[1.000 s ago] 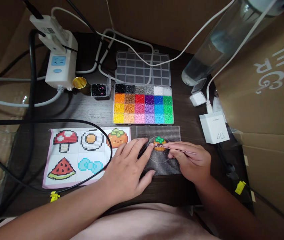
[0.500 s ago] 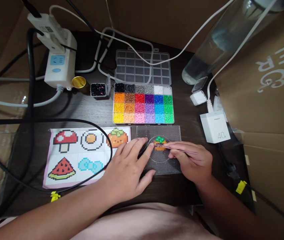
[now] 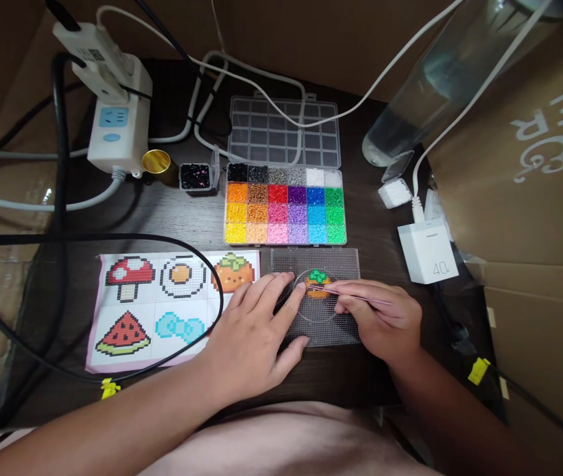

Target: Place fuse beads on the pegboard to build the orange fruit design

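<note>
Head cam: left hand (image 3: 254, 330) flat, fingers spread on pegboard (image 3: 341, 259); right hand (image 3: 385, 320) pinches tweezers (image 3: 348, 294) at bead design (image 3: 317, 283).

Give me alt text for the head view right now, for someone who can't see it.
The right hand holds tweezers with their tip at a small orange-and-green bead figure on a clear pegboard, which the left hand steadies with spread fingers. Behind it lies an open box of sorted coloured beads; to the left, a pattern sheet.
</note>
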A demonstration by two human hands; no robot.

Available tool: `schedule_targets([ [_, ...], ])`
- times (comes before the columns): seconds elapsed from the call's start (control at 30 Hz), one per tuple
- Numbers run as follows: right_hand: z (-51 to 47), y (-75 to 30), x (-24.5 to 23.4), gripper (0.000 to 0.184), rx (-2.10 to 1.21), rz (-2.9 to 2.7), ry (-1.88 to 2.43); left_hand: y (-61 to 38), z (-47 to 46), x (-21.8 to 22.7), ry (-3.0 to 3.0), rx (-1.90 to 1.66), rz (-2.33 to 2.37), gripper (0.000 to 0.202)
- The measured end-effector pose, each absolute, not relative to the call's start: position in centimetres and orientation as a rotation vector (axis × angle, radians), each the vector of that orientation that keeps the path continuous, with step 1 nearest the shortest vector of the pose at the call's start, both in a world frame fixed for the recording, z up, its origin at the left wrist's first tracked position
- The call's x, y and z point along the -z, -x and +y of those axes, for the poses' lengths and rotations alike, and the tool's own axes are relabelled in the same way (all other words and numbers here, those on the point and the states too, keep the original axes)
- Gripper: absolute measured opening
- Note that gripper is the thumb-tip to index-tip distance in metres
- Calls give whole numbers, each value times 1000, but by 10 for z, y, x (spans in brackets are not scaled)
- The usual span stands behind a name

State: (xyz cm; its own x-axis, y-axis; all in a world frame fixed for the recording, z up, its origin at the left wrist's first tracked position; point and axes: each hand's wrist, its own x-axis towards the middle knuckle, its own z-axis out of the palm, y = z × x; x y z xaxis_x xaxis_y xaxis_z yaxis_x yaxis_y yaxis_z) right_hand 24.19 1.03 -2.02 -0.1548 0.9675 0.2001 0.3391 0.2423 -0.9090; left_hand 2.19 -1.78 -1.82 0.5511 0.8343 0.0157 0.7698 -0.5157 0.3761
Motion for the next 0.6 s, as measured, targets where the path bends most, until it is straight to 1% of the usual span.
schedule_targets([
  [0.6,11,-242,21,23,-923,-1670,1231,-22,-17,18,-2441,-301,1319,61],
])
